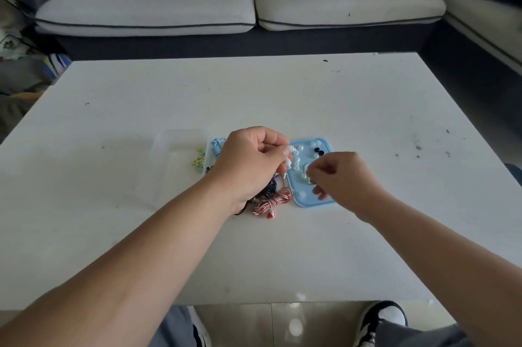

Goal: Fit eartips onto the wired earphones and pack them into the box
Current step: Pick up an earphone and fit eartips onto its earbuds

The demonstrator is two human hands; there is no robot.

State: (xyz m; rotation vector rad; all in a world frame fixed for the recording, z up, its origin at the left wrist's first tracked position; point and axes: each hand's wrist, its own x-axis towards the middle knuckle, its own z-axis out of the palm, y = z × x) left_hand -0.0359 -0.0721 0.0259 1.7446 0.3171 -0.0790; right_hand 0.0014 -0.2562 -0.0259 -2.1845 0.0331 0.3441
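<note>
My left hand [250, 161] pinches a white earbud [288, 163] between thumb and fingers, just left of a light blue lid [324, 146]. Several white and dark eartips [316, 150] lie scattered on that lid. My right hand [343, 177] hovers over the lid's near half with its fingertips curled together; whether they pinch an eartip I cannot tell. A red-and-white striped earphone bundle [272, 200] and a dark bundle [267, 191] lie under my left wrist. A light blue coiled earphone [217, 147] sits behind my left hand.
A clear plastic box [172, 160] stands left of the earphones, with a yellow-green earphone [199, 161] at its right edge. All of this is on a white table [282, 98]. A grey sofa [226, 7] runs behind it. My knees and shoes show below the table's near edge.
</note>
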